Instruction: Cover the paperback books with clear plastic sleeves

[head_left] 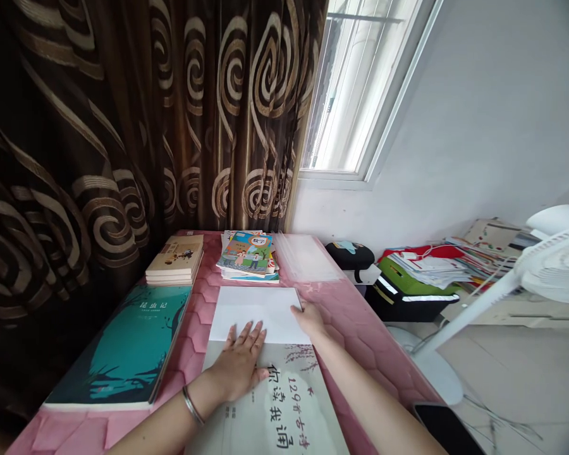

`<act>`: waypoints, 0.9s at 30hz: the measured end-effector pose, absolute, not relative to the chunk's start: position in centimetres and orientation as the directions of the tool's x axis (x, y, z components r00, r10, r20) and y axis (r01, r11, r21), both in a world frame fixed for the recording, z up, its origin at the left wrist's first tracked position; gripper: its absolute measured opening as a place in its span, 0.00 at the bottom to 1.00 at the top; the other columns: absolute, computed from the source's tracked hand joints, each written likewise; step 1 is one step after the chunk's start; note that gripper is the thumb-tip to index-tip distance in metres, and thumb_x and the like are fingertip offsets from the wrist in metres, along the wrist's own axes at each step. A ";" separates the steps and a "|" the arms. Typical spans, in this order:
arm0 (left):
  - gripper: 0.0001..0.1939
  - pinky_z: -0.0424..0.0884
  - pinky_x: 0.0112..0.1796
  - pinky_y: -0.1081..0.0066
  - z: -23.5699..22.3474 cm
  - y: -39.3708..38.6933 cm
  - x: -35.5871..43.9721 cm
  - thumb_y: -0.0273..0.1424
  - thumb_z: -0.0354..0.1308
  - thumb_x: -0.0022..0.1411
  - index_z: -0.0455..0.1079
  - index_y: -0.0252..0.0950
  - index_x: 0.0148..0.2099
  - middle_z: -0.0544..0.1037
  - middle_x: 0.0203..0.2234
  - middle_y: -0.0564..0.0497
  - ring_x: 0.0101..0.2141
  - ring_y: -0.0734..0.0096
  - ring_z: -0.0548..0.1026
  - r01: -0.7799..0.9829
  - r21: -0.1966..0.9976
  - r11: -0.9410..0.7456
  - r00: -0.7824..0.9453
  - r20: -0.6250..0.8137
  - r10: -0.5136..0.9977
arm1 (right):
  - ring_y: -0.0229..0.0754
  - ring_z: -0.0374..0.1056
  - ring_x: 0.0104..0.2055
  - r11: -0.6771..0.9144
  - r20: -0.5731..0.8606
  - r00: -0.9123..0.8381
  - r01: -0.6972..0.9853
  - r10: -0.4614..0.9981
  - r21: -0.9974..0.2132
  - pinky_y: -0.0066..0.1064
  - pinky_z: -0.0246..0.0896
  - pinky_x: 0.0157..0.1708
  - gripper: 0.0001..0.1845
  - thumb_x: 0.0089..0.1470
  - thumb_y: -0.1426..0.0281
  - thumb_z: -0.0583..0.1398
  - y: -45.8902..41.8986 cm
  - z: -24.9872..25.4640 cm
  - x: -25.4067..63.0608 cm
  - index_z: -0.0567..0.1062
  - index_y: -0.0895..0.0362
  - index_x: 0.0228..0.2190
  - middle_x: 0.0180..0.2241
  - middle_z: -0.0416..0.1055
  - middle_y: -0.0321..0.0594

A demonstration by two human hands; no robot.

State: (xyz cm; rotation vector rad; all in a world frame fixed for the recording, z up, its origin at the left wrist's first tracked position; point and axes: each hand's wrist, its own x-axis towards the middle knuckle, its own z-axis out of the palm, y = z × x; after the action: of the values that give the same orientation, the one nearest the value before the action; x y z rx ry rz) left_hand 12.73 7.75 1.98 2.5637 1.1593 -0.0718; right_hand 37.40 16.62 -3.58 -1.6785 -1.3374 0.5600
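A large pale book [246,417] with dark Chinese lettering and a branch drawing lies on the pink padded cover in front of me. At its far end is a blank white sheet [251,303]; I cannot tell whether it is loose or a flap of the cover. My left hand [239,363], with a metal bangle at the wrist, rests flat with fingers spread where cover and white sheet meet. My right hand [308,319] pinches the white sheet's right edge near its far corner, thumb on top and other fingers mostly hidden.
Left lies a large teal book [128,341], with a stack of small tan books [175,259] behind it. Farther back are colourful textbooks [249,253] and clear plastic sheets [308,256]. A white fan [483,309] and a dark phone [448,430] are at right.
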 end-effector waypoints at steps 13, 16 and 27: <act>0.41 0.30 0.63 0.46 3.1 7.9 13.0 0.54 0.34 0.66 0.38 0.31 0.70 0.40 0.69 0.41 0.67 0.54 0.32 0.753 0.310 -0.580 0.655 -0.272 0.705 | 0.53 0.42 0.68 0.236 0.195 -0.203 0.958 0.959 -0.164 0.48 0.41 0.63 0.30 0.65 0.59 0.43 10.0 -0.3 28.8 0.56 0.57 0.64 0.68 0.45 0.43; 0.41 0.32 0.63 0.46 2.9 8.0 12.8 0.54 0.32 0.66 0.37 0.33 0.71 0.38 0.69 0.43 0.67 0.55 0.33 0.750 0.300 -0.589 0.657 -0.239 0.715 | 0.54 0.37 0.69 0.152 0.066 -0.144 0.980 0.987 -0.131 0.51 0.34 0.64 0.32 0.66 0.57 0.41 10.1 -0.9 29.1 0.53 0.59 0.65 0.68 0.40 0.47; 0.31 0.33 0.62 0.41 0.0 10.0 10.7 0.36 0.41 0.67 0.52 0.24 0.67 0.52 0.65 0.32 0.64 0.43 0.54 0.990 -0.093 -0.106 0.112 0.066 0.991 | 0.51 0.35 0.70 0.076 -0.001 -0.077 0.983 0.997 -0.166 0.48 0.31 0.65 0.32 0.66 0.57 0.39 10.7 -1.6 31.5 0.52 0.59 0.65 0.68 0.40 0.47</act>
State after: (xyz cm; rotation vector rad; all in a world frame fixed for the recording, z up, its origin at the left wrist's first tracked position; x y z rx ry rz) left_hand 10.66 10.01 0.04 2.4244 2.1728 -0.0211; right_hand 31.48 10.66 -1.64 -2.0539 -2.2185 0.1868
